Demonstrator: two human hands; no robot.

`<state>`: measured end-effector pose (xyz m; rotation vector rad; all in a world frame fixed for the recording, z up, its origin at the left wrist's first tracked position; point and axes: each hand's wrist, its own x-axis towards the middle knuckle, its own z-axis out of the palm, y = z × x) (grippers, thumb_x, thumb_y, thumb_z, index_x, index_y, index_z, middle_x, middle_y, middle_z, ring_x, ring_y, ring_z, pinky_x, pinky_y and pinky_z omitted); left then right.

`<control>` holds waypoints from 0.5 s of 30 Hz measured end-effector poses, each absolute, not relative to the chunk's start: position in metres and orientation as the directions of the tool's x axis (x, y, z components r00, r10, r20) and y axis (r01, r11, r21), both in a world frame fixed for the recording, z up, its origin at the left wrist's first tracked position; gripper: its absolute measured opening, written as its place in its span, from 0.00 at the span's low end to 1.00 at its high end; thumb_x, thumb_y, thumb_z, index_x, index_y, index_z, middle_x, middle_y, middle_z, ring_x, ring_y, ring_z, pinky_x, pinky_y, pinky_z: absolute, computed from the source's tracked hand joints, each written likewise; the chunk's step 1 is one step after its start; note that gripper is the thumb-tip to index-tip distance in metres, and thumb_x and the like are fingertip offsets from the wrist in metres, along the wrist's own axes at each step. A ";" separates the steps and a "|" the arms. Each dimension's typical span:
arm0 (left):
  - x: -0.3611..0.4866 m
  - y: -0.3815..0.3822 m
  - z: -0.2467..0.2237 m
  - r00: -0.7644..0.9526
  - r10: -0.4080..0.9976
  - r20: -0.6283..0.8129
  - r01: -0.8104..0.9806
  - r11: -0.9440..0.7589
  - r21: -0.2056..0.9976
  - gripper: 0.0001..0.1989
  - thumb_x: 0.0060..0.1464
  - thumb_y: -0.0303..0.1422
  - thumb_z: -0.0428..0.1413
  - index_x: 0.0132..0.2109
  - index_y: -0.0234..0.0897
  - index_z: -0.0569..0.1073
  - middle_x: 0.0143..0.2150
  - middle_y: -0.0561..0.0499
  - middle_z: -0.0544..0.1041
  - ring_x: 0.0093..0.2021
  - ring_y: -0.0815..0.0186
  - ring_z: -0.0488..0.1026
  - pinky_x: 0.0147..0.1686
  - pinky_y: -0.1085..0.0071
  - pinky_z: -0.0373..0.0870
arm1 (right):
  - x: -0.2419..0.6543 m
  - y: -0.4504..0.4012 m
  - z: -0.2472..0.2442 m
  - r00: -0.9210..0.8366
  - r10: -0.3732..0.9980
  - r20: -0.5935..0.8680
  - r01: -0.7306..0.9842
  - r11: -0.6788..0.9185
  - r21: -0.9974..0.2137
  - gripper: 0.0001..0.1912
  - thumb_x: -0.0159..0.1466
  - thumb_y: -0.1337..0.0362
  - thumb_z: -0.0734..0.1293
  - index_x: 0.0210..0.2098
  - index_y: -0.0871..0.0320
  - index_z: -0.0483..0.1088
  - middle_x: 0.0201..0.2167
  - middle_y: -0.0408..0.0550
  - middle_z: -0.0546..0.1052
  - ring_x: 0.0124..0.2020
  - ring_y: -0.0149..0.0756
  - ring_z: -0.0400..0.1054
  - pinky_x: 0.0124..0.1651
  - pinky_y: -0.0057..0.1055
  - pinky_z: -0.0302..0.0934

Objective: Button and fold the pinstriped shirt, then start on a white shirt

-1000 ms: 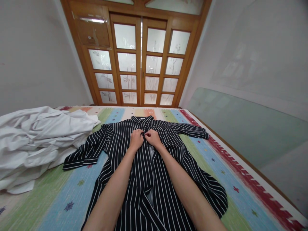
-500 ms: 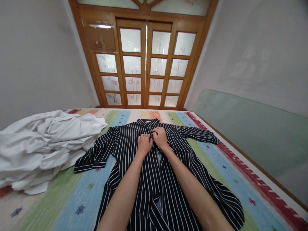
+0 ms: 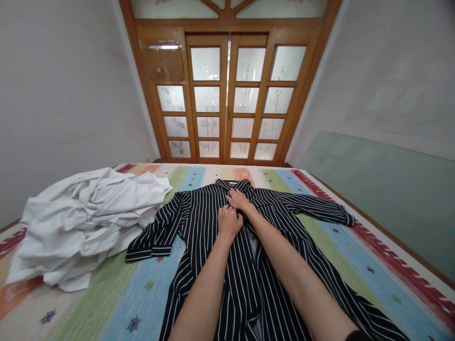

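Observation:
A black shirt with white stripes (image 3: 202, 215) lies face up, collar at the far end and sleeves spread to both sides. My left hand (image 3: 229, 220) is closed, its fingers curled on the front edge at the upper chest. Just above it, touching or almost touching, my right hand (image 3: 238, 199) has its fingers bent onto the same front opening below the collar (image 3: 232, 183). The fingertips and any button between them are hidden. Lower down, the shirt front hangs partly apart, showing a grey strip of its inside.
Crumpled white cloth (image 3: 95, 222) is heaped to the left, close to the shirt's sleeve. Under everything lies a colourful striped bed cover (image 3: 117, 289). A pale green headboard-like panel (image 3: 373, 189) runs along the right. Wooden glazed doors (image 3: 227, 94) stand beyond the far edge.
The view has swung a little left, so everything sits further right. My right hand has shifted in over the left, and the two are now closer together at the shirt's front edge.

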<state>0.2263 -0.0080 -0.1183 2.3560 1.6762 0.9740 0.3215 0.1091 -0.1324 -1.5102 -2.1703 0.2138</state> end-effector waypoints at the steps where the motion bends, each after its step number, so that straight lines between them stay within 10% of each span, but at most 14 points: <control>1: 0.227 -0.008 -0.118 0.186 0.877 0.443 0.821 -0.386 0.421 0.12 0.55 0.28 0.51 0.39 0.31 0.78 0.40 0.36 0.79 0.48 0.51 0.71 0.48 0.56 0.63 | 0.321 0.111 -0.134 -0.245 0.939 0.242 0.862 0.326 -0.389 0.21 0.66 0.61 0.60 0.55 0.64 0.69 0.62 0.65 0.64 0.64 0.54 0.55 0.62 0.51 0.48; 7: 0.226 -0.009 -0.115 0.172 0.898 0.406 0.846 -0.345 0.406 0.14 0.58 0.28 0.48 0.44 0.31 0.78 0.45 0.41 0.79 0.50 0.58 0.72 0.53 0.63 0.64 | 0.320 0.118 -0.125 -0.190 0.981 -0.046 0.929 0.164 -0.333 0.32 0.70 0.53 0.52 0.68 0.65 0.49 0.70 0.59 0.43 0.70 0.53 0.37 0.67 0.53 0.35; 15: 0.222 0.001 -0.121 0.130 0.930 0.345 0.824 -0.295 0.484 0.19 0.55 0.21 0.48 0.49 0.32 0.77 0.54 0.41 0.76 0.59 0.61 0.68 0.61 0.66 0.60 | 0.354 0.097 -0.109 -0.329 0.943 -0.043 0.904 0.302 -0.302 0.25 0.71 0.62 0.48 0.64 0.61 0.60 0.70 0.53 0.50 0.71 0.45 0.37 0.68 0.43 0.38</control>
